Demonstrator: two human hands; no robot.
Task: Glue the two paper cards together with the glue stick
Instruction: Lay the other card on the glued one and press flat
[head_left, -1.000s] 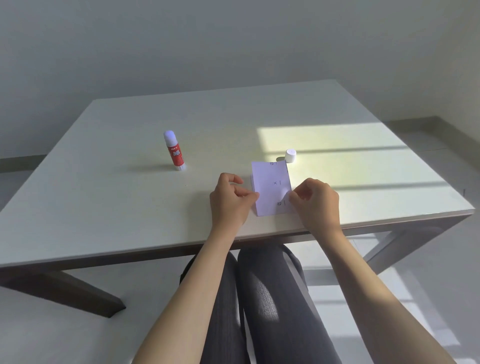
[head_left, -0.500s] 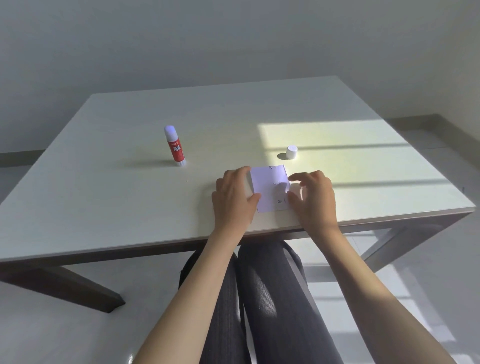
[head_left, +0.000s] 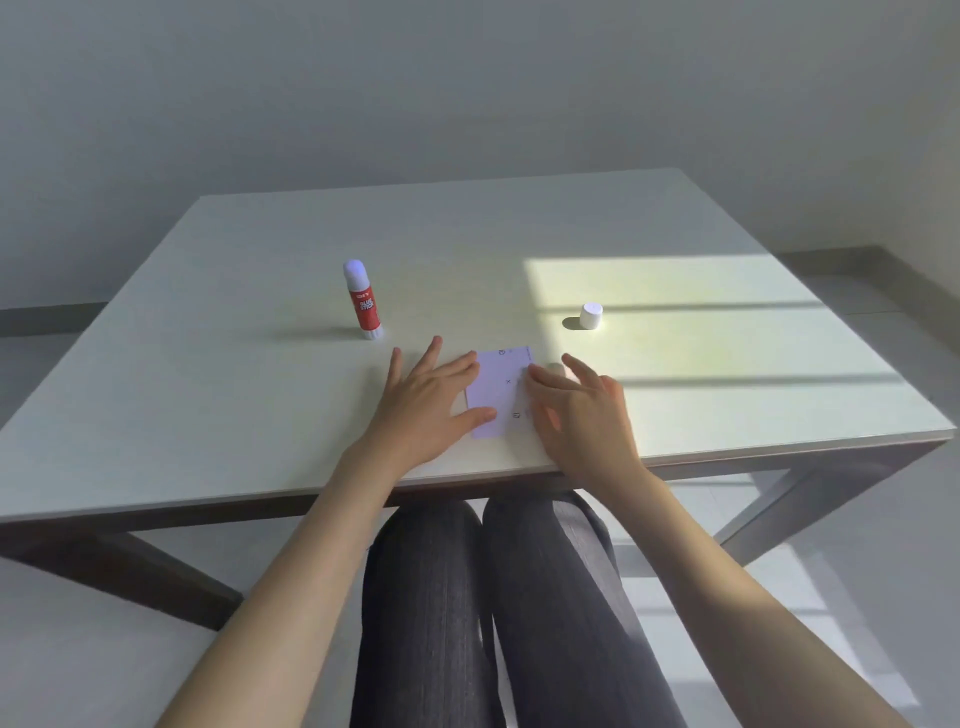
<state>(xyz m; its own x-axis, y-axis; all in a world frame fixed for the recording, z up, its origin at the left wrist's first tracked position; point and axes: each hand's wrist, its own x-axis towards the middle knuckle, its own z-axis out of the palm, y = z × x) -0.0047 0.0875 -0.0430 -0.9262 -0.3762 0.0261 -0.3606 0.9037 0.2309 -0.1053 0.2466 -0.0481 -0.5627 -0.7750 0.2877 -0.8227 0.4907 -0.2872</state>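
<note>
From the head camera, looking down, we see a pale table (head_left: 260, 395) with our two bare forearms reaching over its near edge. A white paper card (head_left: 500, 389) lies flat near that edge; only one card shows, so a second one is likely stacked beneath it. Our left hand (head_left: 423, 402) rests on the card's left side, fingers spread and flat, gripping nothing. Our right hand (head_left: 582, 410) covers the right side, fingers extended and loose, also gripping nothing. The red glue stick (head_left: 364, 304) stands upright and uncapped to the left, well apart; its white cap (head_left: 591, 316) sits just beyond the card. To bond well, we should press evenly from the center outward, keeping the edges aligned.
</note>
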